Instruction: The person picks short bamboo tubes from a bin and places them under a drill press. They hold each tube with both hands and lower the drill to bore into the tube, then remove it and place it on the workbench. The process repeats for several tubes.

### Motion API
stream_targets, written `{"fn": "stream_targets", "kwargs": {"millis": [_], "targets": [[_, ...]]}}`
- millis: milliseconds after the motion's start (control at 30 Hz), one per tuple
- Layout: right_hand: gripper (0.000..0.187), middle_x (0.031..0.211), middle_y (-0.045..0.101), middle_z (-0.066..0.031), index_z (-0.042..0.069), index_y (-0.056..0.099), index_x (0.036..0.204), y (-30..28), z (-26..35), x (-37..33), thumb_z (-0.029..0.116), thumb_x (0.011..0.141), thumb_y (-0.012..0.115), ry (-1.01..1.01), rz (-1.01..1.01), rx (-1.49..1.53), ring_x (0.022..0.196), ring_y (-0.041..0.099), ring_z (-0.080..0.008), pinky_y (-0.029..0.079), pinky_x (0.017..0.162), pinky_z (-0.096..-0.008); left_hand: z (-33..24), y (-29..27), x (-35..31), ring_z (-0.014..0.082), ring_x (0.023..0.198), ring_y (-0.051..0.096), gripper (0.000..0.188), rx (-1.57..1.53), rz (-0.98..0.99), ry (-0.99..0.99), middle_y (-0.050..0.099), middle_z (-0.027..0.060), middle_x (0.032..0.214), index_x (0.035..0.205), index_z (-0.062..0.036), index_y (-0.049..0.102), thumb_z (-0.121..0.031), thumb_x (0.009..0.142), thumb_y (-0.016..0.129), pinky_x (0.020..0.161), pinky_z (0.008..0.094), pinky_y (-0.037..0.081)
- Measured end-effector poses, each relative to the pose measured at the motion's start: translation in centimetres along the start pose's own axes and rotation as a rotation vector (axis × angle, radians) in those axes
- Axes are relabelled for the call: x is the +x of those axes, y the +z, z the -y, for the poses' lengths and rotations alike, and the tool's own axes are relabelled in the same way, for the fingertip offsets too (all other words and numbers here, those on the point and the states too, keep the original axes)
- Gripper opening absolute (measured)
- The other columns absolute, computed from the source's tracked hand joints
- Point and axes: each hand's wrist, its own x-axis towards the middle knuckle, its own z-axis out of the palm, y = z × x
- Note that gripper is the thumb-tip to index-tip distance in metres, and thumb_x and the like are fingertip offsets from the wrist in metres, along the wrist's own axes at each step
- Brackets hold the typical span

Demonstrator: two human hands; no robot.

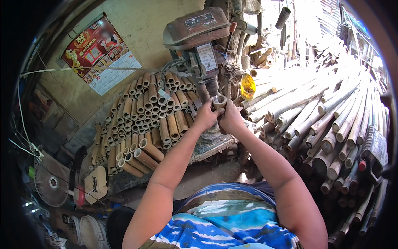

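Observation:
Both my arms reach forward to a drill press (197, 30) with a rusty, dusty housing. A short bamboo tube (220, 101) is held under its chuck (212, 86), its open end facing up toward me. My left hand (206, 116) closes on the tube's left side, and my right hand (232, 119) grips it from the right. The drill bit (215, 98) reaches down at the tube's near-left rim; whether it touches the wall I cannot tell. My fingers hide much of the tube's lower part.
Cut bamboo tubes (143, 108) are stacked left of the press. Long bamboo poles (306, 112) pile up on the right, near a yellow container (248, 86). A fan (52, 182) stands at lower left, and a calendar (99, 54) hangs on the wall.

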Motion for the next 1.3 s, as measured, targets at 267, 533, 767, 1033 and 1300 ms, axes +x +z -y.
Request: {"fn": "stream_targets", "kwargs": {"millis": [267,533,767,1033,1300], "targets": [[0.044,0.114,0.056,-0.0328,-0.005,0.041,0.12,0.5,1.1,-2.1,0.003,0.081,0.06,-0.166,-0.068,0.002,0.104,0.06,-0.051,0.051,0.087,-0.055,-1.9,-1.4,-2.6,0.0183,0.114,0.063,0.054,-0.12,0.004,-0.01,0.067,0.0106,0.125,0.136,-0.0027,0.053,-0.008,0.088,0.077,0.099,0.0343,0.048],[0.047,0.112,0.056,-0.0324,-0.004,0.04,0.119,1.2,2.7,-1.8,0.003,0.079,0.064,-0.033,0.029,-0.007,0.101,0.061,-0.0511,0.052,0.084,-0.0547,0.1,-2.2,-2.5,0.0206,0.114,0.064,0.053,-0.162,-0.017,0.011,0.068,0.0123,0.126,0.135,-0.0037,0.053,-0.009,0.088,0.077,0.099,0.0355,0.049],[0.046,0.105,0.062,-0.0332,-0.004,0.039,0.117,1.5,1.2,0.3,0.006,0.08,0.065,0.006,0.007,-0.005,0.1,0.062,-0.051,0.051,0.085,-0.0551,0.3,-1.2,-0.6,0.019,0.113,0.064,0.049,-0.187,0.015,-0.088,0.067,0.0115,0.127,0.136,-0.0036,0.053,-0.006,0.091,0.072,0.099,0.0348,0.048],[0.042,0.105,0.061,-0.0347,-0.005,0.041,0.118,0.1,-0.4,-1.8,0.005,0.082,0.06,-0.049,-0.01,-0.021,0.101,0.061,-0.0516,0.05,0.086,-0.0556,-1.9,0.2,-2.5,0.0223,0.112,0.066,0.05,0.042,-0.025,-0.017,0.07,0.0145,0.121,0.133,-0.0042,0.055,-0.013,0.088,0.076,0.096,0.0365,0.049],[0.041,0.107,0.059,-0.0356,-0.004,0.039,0.119,1.3,0.8,-2.9,0.004,0.084,0.059,-0.03,0.043,-0.015,0.099,0.061,-0.0531,0.05,0.084,-0.0578,-1.0,-0.8,-4.3,0.0222,0.115,0.065,0.052,-0.026,-0.043,-0.049,0.069,0.0145,0.122,0.133,-0.0039,0.055,-0.009,0.087,0.077,0.098,0.0362,0.049]]}}
